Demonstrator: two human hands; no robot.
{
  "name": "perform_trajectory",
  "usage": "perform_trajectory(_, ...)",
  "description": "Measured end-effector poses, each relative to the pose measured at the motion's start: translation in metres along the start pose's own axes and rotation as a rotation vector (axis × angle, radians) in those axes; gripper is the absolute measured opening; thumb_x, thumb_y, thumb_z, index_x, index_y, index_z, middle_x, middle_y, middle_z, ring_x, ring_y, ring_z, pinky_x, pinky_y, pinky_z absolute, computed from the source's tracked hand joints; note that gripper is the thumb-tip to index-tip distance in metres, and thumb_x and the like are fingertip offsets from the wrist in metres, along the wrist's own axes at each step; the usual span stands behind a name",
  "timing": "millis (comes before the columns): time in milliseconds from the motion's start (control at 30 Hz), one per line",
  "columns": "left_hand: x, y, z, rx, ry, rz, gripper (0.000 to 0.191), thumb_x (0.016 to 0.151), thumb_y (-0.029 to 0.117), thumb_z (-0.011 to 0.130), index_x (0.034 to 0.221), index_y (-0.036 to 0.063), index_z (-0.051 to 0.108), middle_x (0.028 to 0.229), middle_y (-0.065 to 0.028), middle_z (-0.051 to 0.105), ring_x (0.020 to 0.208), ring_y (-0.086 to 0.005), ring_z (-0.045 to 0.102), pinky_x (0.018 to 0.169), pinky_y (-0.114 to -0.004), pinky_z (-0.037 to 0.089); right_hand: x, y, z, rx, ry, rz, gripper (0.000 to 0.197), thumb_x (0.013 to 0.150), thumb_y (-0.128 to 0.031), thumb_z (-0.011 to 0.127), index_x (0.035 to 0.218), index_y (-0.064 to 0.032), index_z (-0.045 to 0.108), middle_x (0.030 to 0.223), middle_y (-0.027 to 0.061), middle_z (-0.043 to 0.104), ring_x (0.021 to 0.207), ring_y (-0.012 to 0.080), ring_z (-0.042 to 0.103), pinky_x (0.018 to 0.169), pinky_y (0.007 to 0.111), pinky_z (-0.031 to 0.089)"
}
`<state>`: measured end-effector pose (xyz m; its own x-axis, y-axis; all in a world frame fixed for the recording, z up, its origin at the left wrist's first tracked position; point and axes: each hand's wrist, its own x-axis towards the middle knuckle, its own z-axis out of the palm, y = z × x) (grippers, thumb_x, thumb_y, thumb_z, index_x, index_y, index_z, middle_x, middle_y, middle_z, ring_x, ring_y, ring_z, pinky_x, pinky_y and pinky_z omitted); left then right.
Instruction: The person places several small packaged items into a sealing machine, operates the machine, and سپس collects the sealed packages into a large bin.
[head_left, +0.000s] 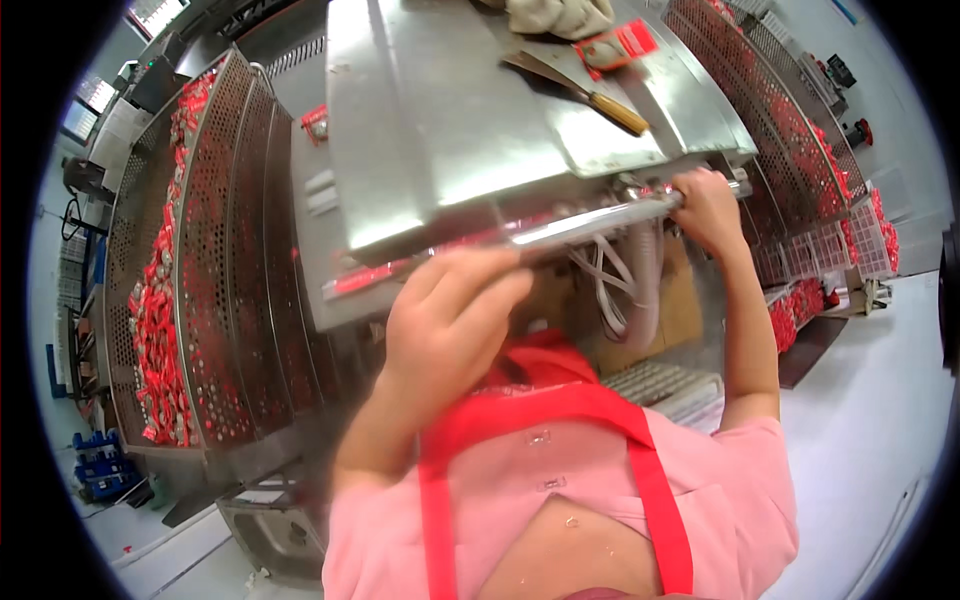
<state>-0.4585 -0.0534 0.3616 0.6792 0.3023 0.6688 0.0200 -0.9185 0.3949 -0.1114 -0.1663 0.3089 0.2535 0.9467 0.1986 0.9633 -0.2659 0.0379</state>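
Observation:
My right hand (705, 202) is closed around the right part of a shiny metal bar (592, 225), which runs along the front edge of a stainless steel work table (450, 112). Blurred by motion, my left hand (454, 322) is at the bar's visible left end. Its fingers point right, and whether they grip the bar cannot be made out. On the steel top lies a knife with a wooden handle (619, 114). Beyond it are a red and clear packet (616, 46) and an off-white cloth (562, 16). White hoses (641, 292) hang below the bar.
Perforated metal bins (232, 225) with many red packets (161, 337) stand at left; another perforated bin (765, 97) is at right. White plastic crates (802, 251) stand beyond it. A small packet (315, 124) lies left of the steel top. Cardboard (675, 307) is under the table.

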Motion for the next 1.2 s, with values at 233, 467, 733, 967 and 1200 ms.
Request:
perform_trajectory(233, -0.053, -0.047, 0.041, 0.408, -0.414, -0.151, 0.038, 0.075, 0.004, 0.060, 0.112, 0.0018, 0.057, 0.111, -0.0153, 0.059, 0.101, -0.0300, 0.058, 0.084, -0.039, 0.048, 0.009, -0.120, 0.042, 0.126, -0.184, -0.131, 0.023, 0.065, -0.026, 0.071, 0.069, -0.0059, 0.062, 0.071, 0.0153, 0.063, 0.073, 0.0346, 0.063, 0.066, 0.046, 0.050)
perform_trajectory(467, -0.144, -0.124, 0.072, 0.421, -0.617, -0.575, 0.021, 0.072, 0.014, 0.068, 0.086, 0.0034, 0.056, 0.080, -0.0158, 0.064, 0.079, -0.0343, 0.063, 0.066, -0.045, 0.049, 0.006, -0.198, 0.125, 0.183, -0.370, -0.203, 0.021, 0.070, -0.028, 0.069, 0.072, -0.0070, 0.066, 0.074, 0.0135, 0.066, 0.072, 0.0329, 0.065, 0.065, 0.044, 0.052)
perform_trajectory(733, -0.187, -0.147, 0.084, 0.435, -0.606, -0.634, 0.020, 0.072, 0.015, 0.069, 0.082, 0.0038, 0.057, 0.074, -0.0178, 0.063, 0.075, -0.0375, 0.062, 0.065, -0.048, 0.048, 0.003, -0.226, 0.178, 0.224, -0.505, -0.141, 0.019, 0.069, -0.026, 0.068, 0.074, -0.0081, 0.071, 0.078, 0.0122, 0.068, 0.075, 0.0291, 0.067, 0.065, 0.040, 0.053)
perform_trajectory(967, -0.185, -0.149, 0.098, 0.510, -0.671, -0.670, 0.022, 0.070, 0.012, 0.070, 0.082, 0.0028, 0.055, 0.073, -0.0201, 0.061, 0.075, -0.0406, 0.060, 0.065, -0.049, 0.046, -0.005, -0.215, 0.203, 0.368, -0.393, -0.143, 0.013, 0.068, -0.019, 0.064, 0.072, -0.0092, 0.071, 0.076, 0.0113, 0.069, 0.074, 0.0287, 0.067, 0.063, 0.041, 0.051)
perform_trajectory(1200, -0.147, -0.108, 0.116, 0.683, -0.652, -0.770, 0.031, 0.072, -0.001, 0.062, 0.102, 0.0030, 0.057, 0.099, -0.0182, 0.060, 0.089, -0.0390, 0.058, 0.073, -0.047, 0.047, -0.040, -0.106, 0.153, 0.949, -0.110, -0.204, 0.035, 0.075, -0.017, 0.062, 0.106, -0.0042, 0.054, 0.101, 0.0138, 0.055, 0.100, 0.0312, 0.056, 0.080, 0.043, 0.047)
